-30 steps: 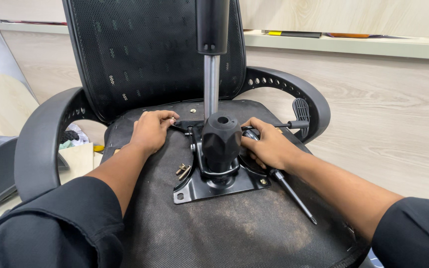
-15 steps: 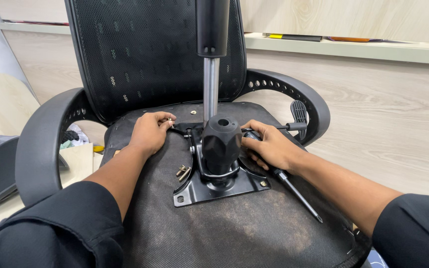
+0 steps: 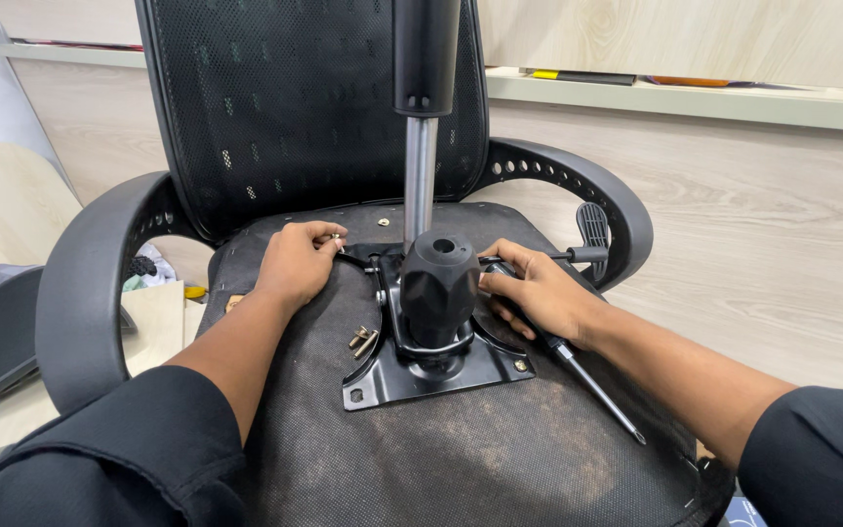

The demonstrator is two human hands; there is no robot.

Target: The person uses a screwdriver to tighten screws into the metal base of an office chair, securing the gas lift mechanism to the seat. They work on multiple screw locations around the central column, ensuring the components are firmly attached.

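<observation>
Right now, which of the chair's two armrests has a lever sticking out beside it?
The right-hand armrest; the lever ends by it, near the right hand.

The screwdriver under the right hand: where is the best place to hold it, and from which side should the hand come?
Probably the handle end of the screwdriver, which lies under the right hand near the black mechanism. The thin bare shaft slants toward the viewer over the seat bottom and is too slim for a firm grip. Come from above on the right, since the mechanism blocks the left.
</observation>
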